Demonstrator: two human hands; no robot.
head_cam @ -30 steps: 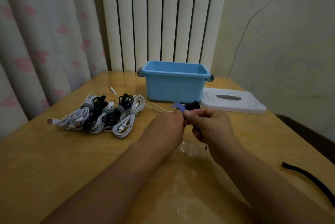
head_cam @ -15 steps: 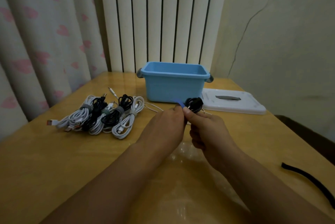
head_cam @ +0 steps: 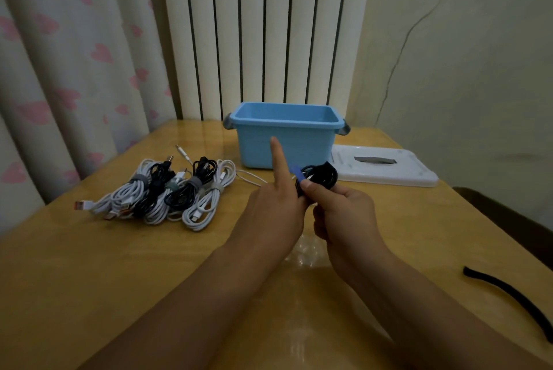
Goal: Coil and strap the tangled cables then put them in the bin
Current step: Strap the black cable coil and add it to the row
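Note:
My right hand (head_cam: 344, 214) grips a small black cable coil (head_cam: 323, 176) just above the table, in front of the blue bin (head_cam: 299, 142). A blue strap (head_cam: 295, 173) sticks up from the coil's left side, under my right thumb. My left hand (head_cam: 273, 211) is pressed against that side. Its index finger points straight up and its other fingers curl in at the strap, partly hidden. The bin stands open at the back of the table. Its inside is hidden from this angle.
Several coiled, strapped white and black cables (head_cam: 167, 190) lie in a pile at left. A thin white cable (head_cam: 251, 178) runs loose from there toward the bin. The bin's white lid (head_cam: 386, 169) lies flat to its right. A black strap (head_cam: 514, 297) lies near the table's right edge.
Both hands have lifted the black coil slightly higher and farther toward the bin. My left index finger, earlier curled at the strap, now sticks straight up.

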